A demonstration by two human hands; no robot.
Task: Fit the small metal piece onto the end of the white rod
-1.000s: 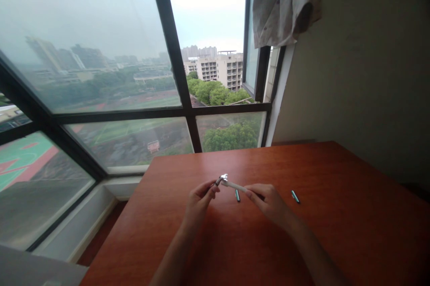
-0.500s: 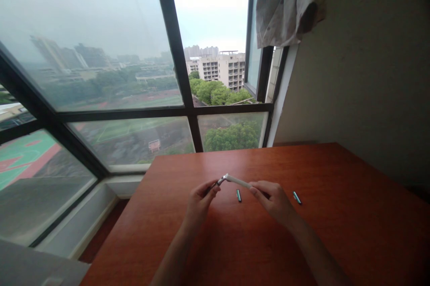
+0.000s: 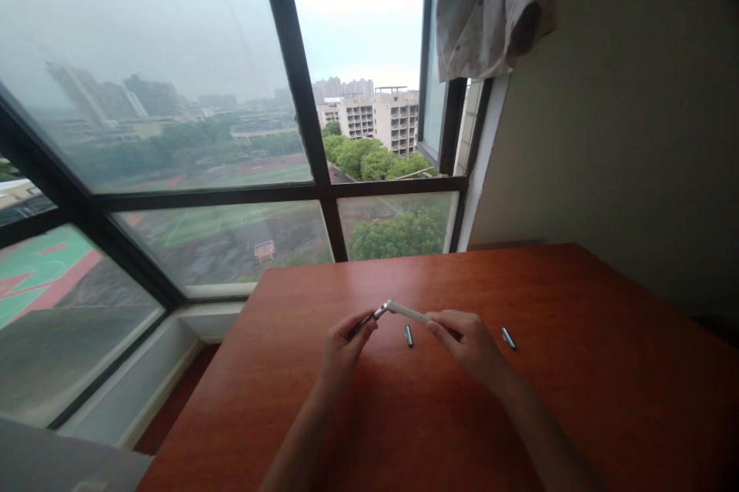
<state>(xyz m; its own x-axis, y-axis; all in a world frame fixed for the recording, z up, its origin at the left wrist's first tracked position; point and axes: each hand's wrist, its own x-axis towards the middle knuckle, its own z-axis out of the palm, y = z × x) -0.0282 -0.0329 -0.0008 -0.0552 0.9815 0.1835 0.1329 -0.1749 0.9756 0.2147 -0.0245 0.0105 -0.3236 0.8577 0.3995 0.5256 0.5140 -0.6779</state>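
My left hand (image 3: 342, 349) pinches a slim dark-and-silver handle-like piece (image 3: 381, 310), pointing up to the right. My right hand (image 3: 465, 342) is closed on the near end of a narrow pale grey bar (image 3: 409, 312). The tips of the two meet at an angle above the table; I cannot tell whether they are joined. On the tabletop just below the bar lies a small green-and-dark strip, like a razor cartridge (image 3: 409, 336). A second such strip (image 3: 508, 338) lies to the right of my right hand.
The reddish-brown wooden table (image 3: 323, 438) stands against a dark-framed window (image 3: 231, 198). One sash (image 3: 436, 92) is open at the right, and a beige buttoned garment (image 3: 496, 7) hangs above it. A bare wall (image 3: 606, 138) rises on the right.
Both hands keep the same grip, with the pieces still meeting at their tips. The whole view has shifted very slightly.
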